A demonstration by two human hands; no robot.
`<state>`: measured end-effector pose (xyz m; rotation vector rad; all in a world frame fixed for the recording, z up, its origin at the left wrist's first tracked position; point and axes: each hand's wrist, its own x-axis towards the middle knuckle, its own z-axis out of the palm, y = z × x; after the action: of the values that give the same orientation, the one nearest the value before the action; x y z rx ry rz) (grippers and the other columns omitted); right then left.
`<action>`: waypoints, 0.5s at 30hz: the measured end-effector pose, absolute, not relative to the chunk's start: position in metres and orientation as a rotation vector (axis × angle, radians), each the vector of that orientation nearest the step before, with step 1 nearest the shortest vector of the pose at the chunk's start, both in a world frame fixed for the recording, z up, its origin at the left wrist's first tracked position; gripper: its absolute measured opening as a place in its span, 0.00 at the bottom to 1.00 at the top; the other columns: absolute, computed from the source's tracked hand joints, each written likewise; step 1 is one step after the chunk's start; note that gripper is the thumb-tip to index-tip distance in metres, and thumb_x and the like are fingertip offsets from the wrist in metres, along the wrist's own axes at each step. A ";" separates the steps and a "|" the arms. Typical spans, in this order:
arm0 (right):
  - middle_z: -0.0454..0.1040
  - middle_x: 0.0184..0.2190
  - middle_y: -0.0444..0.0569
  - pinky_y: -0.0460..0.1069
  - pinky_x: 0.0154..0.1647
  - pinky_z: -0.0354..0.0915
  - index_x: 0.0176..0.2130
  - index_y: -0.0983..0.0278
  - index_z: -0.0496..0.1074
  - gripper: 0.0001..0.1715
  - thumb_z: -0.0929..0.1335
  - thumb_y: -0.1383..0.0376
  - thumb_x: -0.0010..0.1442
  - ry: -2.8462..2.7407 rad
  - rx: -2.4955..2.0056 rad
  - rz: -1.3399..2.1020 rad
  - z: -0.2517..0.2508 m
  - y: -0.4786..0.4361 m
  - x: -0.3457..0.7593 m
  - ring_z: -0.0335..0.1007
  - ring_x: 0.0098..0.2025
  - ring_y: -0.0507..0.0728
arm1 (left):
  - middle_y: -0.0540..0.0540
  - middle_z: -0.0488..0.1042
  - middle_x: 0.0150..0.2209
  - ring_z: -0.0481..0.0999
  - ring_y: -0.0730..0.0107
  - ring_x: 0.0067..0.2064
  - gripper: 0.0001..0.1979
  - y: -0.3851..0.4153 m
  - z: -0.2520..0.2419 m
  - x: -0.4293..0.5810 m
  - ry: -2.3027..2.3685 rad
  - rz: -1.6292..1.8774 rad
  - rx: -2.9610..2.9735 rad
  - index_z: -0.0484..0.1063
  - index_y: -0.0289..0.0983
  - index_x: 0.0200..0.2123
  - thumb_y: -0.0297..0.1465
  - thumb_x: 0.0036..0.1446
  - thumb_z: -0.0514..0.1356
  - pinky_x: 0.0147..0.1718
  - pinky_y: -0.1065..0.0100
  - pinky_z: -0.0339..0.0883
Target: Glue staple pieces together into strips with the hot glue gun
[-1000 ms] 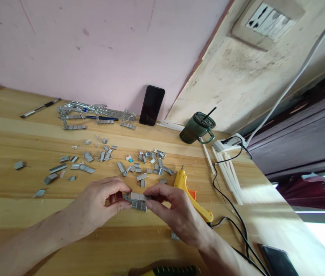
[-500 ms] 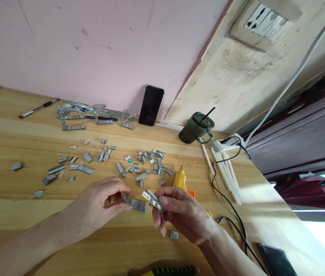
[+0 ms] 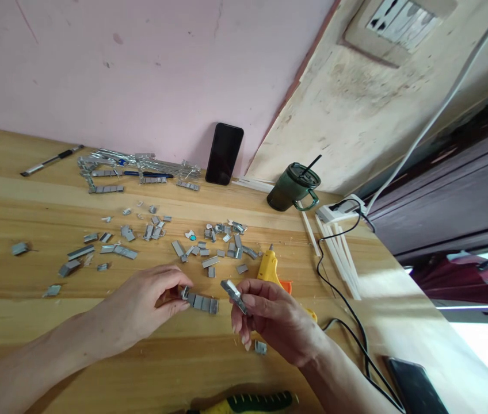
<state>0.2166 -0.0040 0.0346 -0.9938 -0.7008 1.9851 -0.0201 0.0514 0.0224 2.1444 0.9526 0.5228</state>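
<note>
My left hand (image 3: pixel 151 307) pinches the left end of a grey metal strip (image 3: pixel 203 303) made of joined flat segments. A small upright piece stands at that pinched end. To the right, my right hand (image 3: pixel 276 316) is closed on a short shiny metal piece (image 3: pixel 234 296), held tilted between thumb and fingers. The two metal parts are apart, with a narrow gap between them. Behind the right hand lies a yellow glue gun (image 3: pixel 269 267), partly hidden by the fingers. A small grey metal piece (image 3: pixel 260 347) rests on the table just below that hand.
Loose metal pieces (image 3: pixel 212 262) lie scattered beyond my hands. Metal rods (image 3: pixel 153 164), a pen (image 3: pixel 52 161) and a standing phone (image 3: pixel 225 154) line the wall. A green mug (image 3: pixel 293 187), white sticks (image 3: pixel 339 259), a black cable (image 3: pixel 347 307) and another phone (image 3: pixel 414 385) are at right. A green-yellow handle (image 3: pixel 256 402) lies in front.
The metal piece in my right hand has turned, showing a narrower side. My left fingers have shifted slightly left along with the strip. The whole view has moved a little.
</note>
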 end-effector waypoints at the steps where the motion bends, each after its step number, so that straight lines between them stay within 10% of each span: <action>1: 0.77 0.22 0.49 0.43 0.20 0.65 0.29 0.68 0.69 0.17 0.75 0.58 0.49 -0.701 -0.993 1.984 0.034 -0.005 0.216 0.70 0.18 0.49 | 0.52 0.72 0.29 0.70 0.73 0.27 0.06 0.051 0.022 -0.020 0.961 0.531 2.140 0.72 0.39 0.35 0.25 0.55 0.57 0.28 0.72 0.64; 8: 0.76 0.22 0.48 0.45 0.22 0.63 0.31 0.66 0.68 0.18 0.73 0.55 0.51 -0.844 -1.121 1.864 0.030 -0.003 0.218 0.68 0.19 0.49 | 0.53 0.73 0.27 0.71 0.72 0.27 0.04 0.050 0.025 -0.017 1.028 0.521 2.126 0.73 0.39 0.33 0.28 0.53 0.59 0.28 0.71 0.64; 15: 0.71 0.26 0.44 0.47 0.27 0.61 0.32 0.64 0.72 0.05 0.66 0.66 0.55 -1.605 -1.710 1.022 0.026 -0.009 0.219 0.66 0.28 0.53 | 0.53 0.74 0.29 0.72 0.72 0.28 0.05 0.050 0.031 -0.018 1.020 0.489 2.144 0.73 0.40 0.34 0.29 0.53 0.59 0.28 0.72 0.64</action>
<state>0.2187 -0.0095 0.0256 -1.7104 -1.6049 1.0223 -0.0178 0.0499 0.0309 2.1443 1.0196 0.4894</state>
